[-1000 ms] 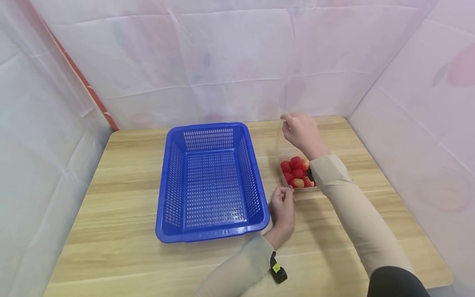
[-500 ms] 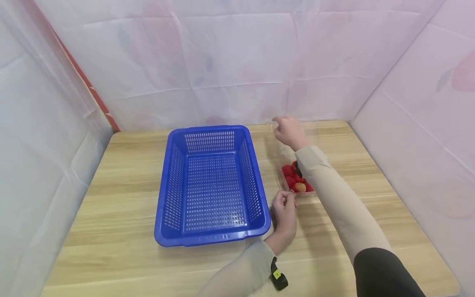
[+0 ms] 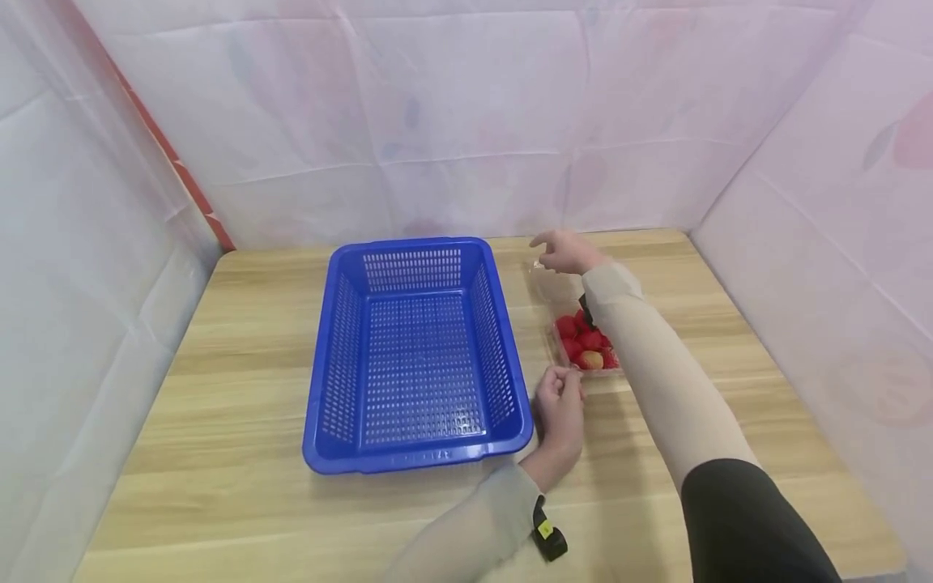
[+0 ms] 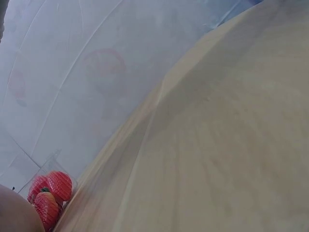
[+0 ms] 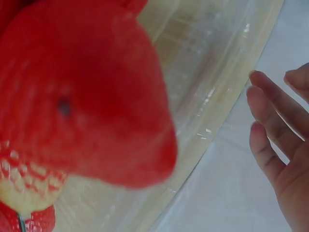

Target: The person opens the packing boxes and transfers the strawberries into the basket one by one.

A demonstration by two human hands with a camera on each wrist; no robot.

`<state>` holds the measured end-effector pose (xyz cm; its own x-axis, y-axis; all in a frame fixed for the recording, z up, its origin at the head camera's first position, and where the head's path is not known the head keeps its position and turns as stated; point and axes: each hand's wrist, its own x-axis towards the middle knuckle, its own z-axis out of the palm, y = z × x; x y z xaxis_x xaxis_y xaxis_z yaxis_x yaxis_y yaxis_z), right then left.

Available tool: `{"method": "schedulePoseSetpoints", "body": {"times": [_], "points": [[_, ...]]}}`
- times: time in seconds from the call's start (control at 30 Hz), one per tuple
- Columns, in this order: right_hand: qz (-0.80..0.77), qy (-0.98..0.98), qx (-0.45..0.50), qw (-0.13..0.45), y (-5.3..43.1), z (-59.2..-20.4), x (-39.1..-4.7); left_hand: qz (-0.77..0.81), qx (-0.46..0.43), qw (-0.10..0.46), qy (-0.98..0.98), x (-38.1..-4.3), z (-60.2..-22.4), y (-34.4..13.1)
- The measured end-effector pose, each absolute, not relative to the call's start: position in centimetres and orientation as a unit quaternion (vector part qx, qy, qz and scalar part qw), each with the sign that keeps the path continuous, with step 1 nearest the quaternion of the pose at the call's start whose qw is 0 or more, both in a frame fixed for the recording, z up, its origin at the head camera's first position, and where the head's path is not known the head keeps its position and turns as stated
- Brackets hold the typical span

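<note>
Head view shows a person working at a wood-grained counter (image 3: 219, 389) with both hands near a clear plastic box (image 3: 601, 373) of red strawberries (image 3: 590, 340). The box stands on the right half of the counter, its lid (image 3: 552, 287) folded back on the far side. Left hand (image 3: 560, 417): fingers curled, with thumb and forefinger brought together on the near left corner of the box, pinching its rim. Right hand (image 3: 564, 251): reaches past the strawberries to the far part of the lid; the right wrist view shows its fingers extended and parted, with nothing in their grasp. Whether the right hand touches the lid cannot be told. Several strawberries bear pale yellowish patches; one fills much of the right wrist view, blurred at close range. In the left wrist view, three strawberries are seen low in the corner, partly behind the left hand. A blue basket (image 3: 423, 461) with slotted walls and a perforated floor stands just to the left of the box and apart from it. Both arms wear light sleeves (image 3: 670, 372); a black strap (image 3: 552, 544) with a yellow tag (image 3: 544, 529) is at the left wrist. White sheets (image 3: 474, 121) with faint prints line the surroundings.
</note>
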<state>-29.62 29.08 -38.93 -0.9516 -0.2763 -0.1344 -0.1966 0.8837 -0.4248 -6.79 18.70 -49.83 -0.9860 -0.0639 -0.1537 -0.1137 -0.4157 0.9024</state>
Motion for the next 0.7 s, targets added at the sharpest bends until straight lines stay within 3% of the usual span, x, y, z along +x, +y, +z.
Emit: {"method": "schedulePoseSetpoints", "body": {"times": [0.27, 0.7], "points": [[-0.220, 0.959, -0.131, 0.119, 29.9, -38.0, -29.0, 0.841, -0.081, 0.027, 0.535, -6.9, -49.8, 18.8], [-0.214, 0.960, -0.162, 0.072, 30.8, -33.9, -26.0, 0.869, -0.070, 0.051, 0.487, -8.4, -50.4, 17.7]]}}
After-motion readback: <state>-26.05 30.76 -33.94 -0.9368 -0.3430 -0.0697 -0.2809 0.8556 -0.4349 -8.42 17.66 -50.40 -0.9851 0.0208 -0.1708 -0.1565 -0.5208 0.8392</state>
